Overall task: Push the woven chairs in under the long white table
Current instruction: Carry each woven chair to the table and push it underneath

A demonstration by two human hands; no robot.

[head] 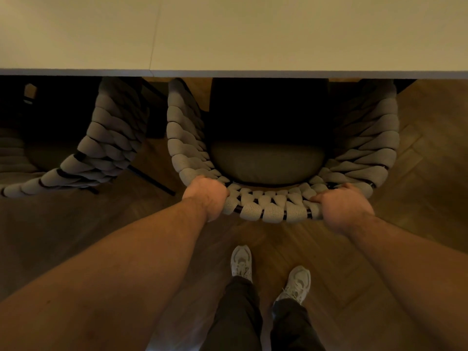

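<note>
A grey woven chair with a dark round seat cushion stands straight in front of me. Its front part is hidden under the long white table. My left hand grips the left end of the curved backrest rim. My right hand grips the right end of the same rim. A second woven chair stands to the left, also partly under the table edge and turned at a slight angle.
The floor is herringbone wood. My two feet in pale sneakers stand just behind the chair. A dark thin leg of the left chair slants across the floor between the two chairs.
</note>
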